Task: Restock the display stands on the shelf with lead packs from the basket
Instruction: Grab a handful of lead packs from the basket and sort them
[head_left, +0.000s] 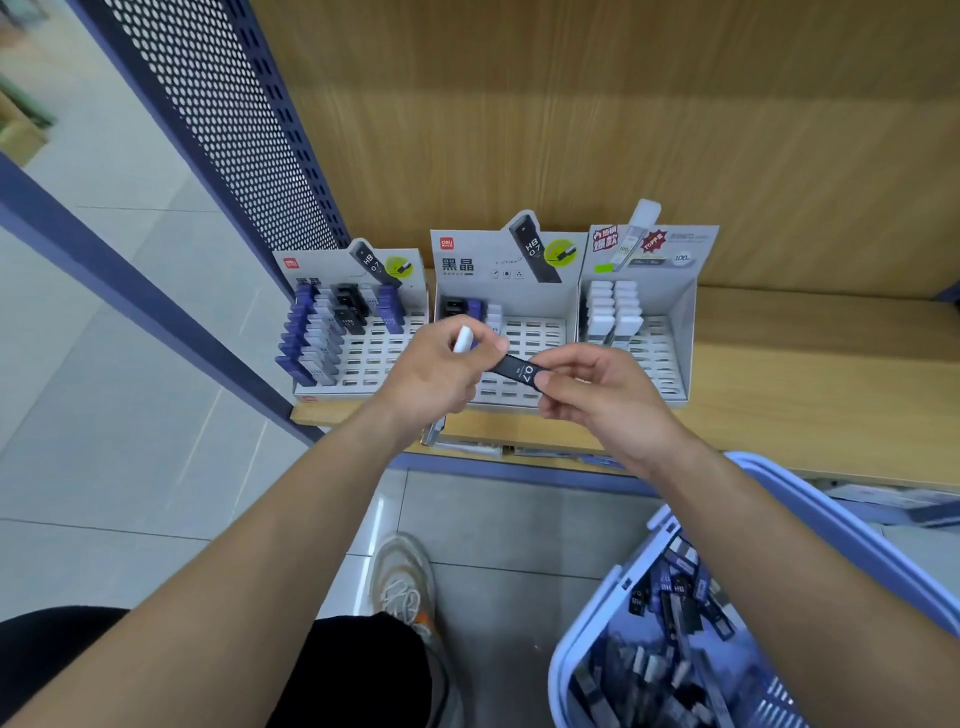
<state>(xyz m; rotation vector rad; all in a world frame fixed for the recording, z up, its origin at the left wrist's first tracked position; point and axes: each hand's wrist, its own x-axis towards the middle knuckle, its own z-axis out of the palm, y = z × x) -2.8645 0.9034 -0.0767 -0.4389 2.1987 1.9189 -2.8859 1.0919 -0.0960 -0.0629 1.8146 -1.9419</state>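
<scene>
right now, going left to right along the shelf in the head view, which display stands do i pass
partly filled stand → nearly empty stand → white-pack stand

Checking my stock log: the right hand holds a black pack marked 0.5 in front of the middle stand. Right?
Not quite. The head view shows the black pack marked 0.7, not 0.5. The right hand does hold it in front of the middle stand.
</scene>
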